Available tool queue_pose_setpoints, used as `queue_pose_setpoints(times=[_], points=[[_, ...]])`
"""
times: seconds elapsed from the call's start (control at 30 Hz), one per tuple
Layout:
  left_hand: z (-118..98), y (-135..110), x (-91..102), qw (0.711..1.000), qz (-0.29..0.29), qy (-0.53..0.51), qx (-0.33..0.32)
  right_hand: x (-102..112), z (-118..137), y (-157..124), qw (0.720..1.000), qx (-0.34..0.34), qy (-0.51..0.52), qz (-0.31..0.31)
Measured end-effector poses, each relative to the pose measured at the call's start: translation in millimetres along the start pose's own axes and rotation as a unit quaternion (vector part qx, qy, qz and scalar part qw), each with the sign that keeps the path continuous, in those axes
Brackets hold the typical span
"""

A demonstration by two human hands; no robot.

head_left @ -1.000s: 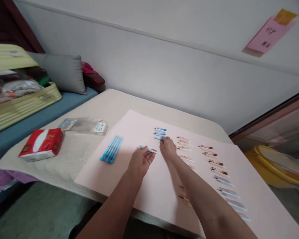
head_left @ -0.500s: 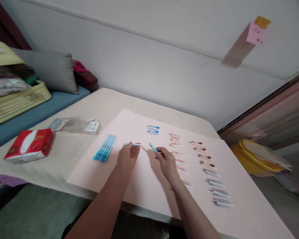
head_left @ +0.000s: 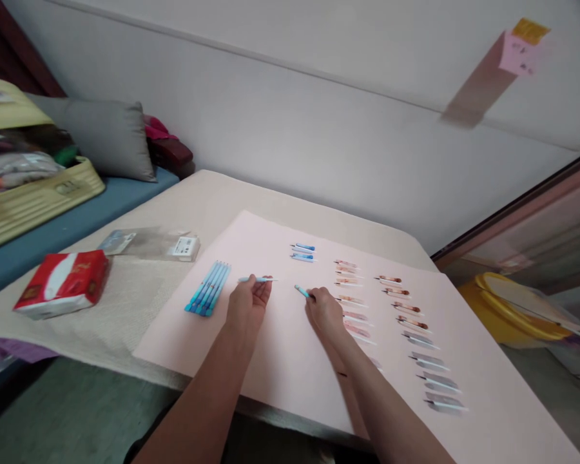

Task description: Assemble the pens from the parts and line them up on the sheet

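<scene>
Head view, tabletop [head_left: 135, 283]: cloth-covered, sweeping across the frame's lower half from nine round to four o'clock.
Pink sheet [head_left: 280, 367]: flat on the tabletop, reaching from eight to four o'clock.
Brown pens [head_left: 408, 308] and grey pens [head_left: 437, 382]: one spaced column at four o'clock, slim white pieces beside several; this portion looks done.
Pink-orange pens [head_left: 356, 316]: a second column, just inward, partly hidden by the right arm; seemingly done too.
Red packet [head_left: 62, 283]: at nine o'clock, off the sheet, near a clear sleeve [head_left: 152, 245].
Left hand [head_left: 246, 303]: at seven o'clock, its grip pinching a pale-blue pen [head_left: 261, 280].
Right hand [head_left: 326, 312]: at five o'clock, its grip grasping one end of a turquoise piece [head_left: 301, 290], apart from that pen; this pair seems midway.
Turquoise pens [head_left: 209, 289]: packed side by side at eight o'clock, apparently left to do.
Blue pens [head_left: 303, 247]: two, at five o'clock near centre, apparently finished.
</scene>
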State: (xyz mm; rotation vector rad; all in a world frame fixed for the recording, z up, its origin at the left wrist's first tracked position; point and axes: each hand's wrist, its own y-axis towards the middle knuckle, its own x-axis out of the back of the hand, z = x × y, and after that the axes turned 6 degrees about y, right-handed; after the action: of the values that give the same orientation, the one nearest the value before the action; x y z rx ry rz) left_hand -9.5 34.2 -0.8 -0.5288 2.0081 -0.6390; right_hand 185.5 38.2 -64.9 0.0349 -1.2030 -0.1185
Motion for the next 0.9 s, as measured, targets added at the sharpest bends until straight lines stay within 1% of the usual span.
queue_pose_setpoints(times=[0.1, 0.17, 0.2, 0.27, 0.33, 0.43, 0.53, 0.63, 0.77, 0.9], points=[[-1.8, -2.3, -0.7, 1.000, 0.007, -0.007, -0.005, 6.9, 6.7, 10.1, 0.999, 0.030, -0.022, -0.018], [-2.4, -3.7, -1.0, 1.000, 0.007, -0.010, -0.009, 9.3, 14.2, 27.1, 0.997, 0.072, -0.019, -0.032], [-2.6, -4.2, -1.0, 1.000, 0.005, -0.011, -0.010, 9.0, 18.5, 38.4, 0.995, 0.093, -0.016, -0.022], [-2.9, -4.5, -0.6, 1.000, 0.000, -0.012, -0.010, 5.4, 26.8, 63.4, 0.997, 0.079, -0.023, 0.006], [-3.2, -4.3, -0.2, 1.000, 0.002, -0.011, -0.011, -1.7, 33.2, 86.6, 0.997, 0.070, -0.022, 0.017], [-4.0, -3.8, 0.0, 1.000, 0.009, -0.008, -0.011, -14.8, 37.7, 109.0, 0.998, 0.058, -0.015, 0.026], [-5.4, -3.9, -0.2, 1.000, 0.013, -0.006, -0.009, -24.9, 38.2, 116.1, 0.998, 0.053, -0.001, 0.032], [-7.1, -4.8, -0.4, 1.000, 0.013, -0.008, -0.008, -27.1, 37.2, 116.1, 0.998, 0.050, 0.022, 0.034], [-8.2, -5.5, -0.5, 1.000, 0.008, -0.018, -0.008, -19.6, 31.3, 113.9, 0.995, 0.047, 0.070, 0.049], [-6.6, -5.3, -0.7, 1.000, 0.013, -0.019, -0.006, -8.0, 17.9, 108.2, 0.986, 0.046, 0.131, 0.092]])
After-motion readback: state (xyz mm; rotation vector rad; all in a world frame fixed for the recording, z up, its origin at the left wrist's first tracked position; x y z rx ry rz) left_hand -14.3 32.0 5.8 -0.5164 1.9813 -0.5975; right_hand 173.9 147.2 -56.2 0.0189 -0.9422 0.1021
